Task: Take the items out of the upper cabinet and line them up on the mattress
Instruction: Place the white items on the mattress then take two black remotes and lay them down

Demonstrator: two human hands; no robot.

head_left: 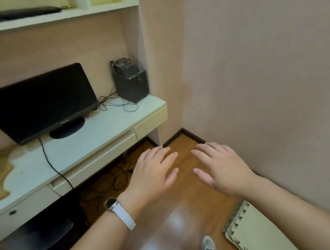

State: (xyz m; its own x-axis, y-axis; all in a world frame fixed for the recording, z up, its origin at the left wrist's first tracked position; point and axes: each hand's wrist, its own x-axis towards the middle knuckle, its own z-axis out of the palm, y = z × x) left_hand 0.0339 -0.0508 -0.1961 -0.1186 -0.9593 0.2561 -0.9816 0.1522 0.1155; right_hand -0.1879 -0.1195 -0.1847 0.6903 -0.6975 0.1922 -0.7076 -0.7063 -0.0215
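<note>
**Wood floor beneath two released hands**

Seen on my remote feed: the left hand [153, 175] and right hand [223, 169] hover side by side, palms down, over the glossy wooden floor [185, 210]. The fingers [168, 157] of both are straight and spread, released, grasping nothing. One cream shelf [57, 17] runs high at the upper left, well above and left of the fingers, and carries one dark flat item [24, 12]. I cannot tell whether it belongs to the cabinet's load.

Below the shelf, the pale surface [95, 136] bears one black monitor [41, 101], one black box [130, 82] at its far corner, and thin loose cables [116, 104] between them. One watch [112, 203] on a white strap sits on the left wrist. One grey shoe [208, 246] shows at the bottom edge, just beside one cream foam mat [257, 233] with a toothed border, which lies against the pink wall [263, 80].
</note>
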